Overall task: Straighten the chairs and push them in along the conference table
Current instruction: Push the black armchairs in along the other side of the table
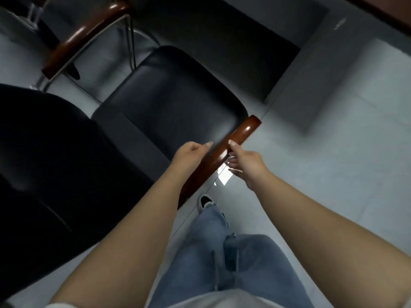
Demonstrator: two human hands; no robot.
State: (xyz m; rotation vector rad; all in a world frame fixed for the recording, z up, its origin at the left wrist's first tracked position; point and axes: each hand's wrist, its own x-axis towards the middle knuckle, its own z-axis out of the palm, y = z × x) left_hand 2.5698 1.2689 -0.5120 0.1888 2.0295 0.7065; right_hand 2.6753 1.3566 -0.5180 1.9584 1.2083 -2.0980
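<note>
Backrest: a black padded backrest (pixel 44 165) is seen at the far left, wide and dark, belonging to the chair.
Far armrest: a brown wooden armrest (pixel 84 38) on a metal frame (pixel 127 38) is seen at the upper left, beyond the seat.
Chair: the chair seat (pixel 169 98) is black and padded; it is placed in the middle, on the floor, with its front turned toward the dark panel.
Dark panel: a dark panel (pixel 222 47) is seen above the seat; whether it is part of the desk cannot be told.
Near armrest: a brown wooden armrest (pixel 224 152) runs slantwise along the right side of the seat, and both hands are placed at it.
Left hand: the left hand (pixel 189 153) is laid against the seat side of the near armrest, fingers loosely curled, the thumb pointing along the wood; a closed grip is not clearly shown.
Right hand: the right hand (pixel 246 161) is held round the near armrest from the outer side, the thumb on top and the fingers curled under it.
Legs: blue jeans (pixel 222 252) and one dark shoe (pixel 205 202) are seen below the hands.
Floor: the floor (pixel 344 152) is pale grey, with a bright reflection beside the right hand.
Desk edge: a reddish-brown edge (pixel 382 10) is seen in the upper right corner, well apart from the chair.
</note>
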